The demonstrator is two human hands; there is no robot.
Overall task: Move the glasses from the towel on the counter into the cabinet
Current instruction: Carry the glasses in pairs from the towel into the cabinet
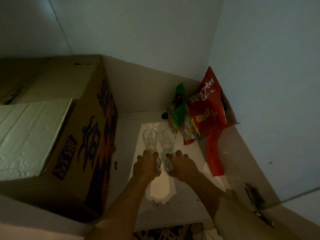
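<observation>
Two tall glasses [149,140] stand mid-frame on the cabinet shelf [187,170]; left hand [147,166] and right hand [181,166] each curl fingers round another glass just below. Thin, slippery, breakable: best held around the body. Cardboard box [69,135] left, snack bags [204,110] upper right.

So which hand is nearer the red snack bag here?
Right. The right hand grips a glass just left of the red snack bag; the left hand grips another glass farther left, beside the cardboard box.
</observation>
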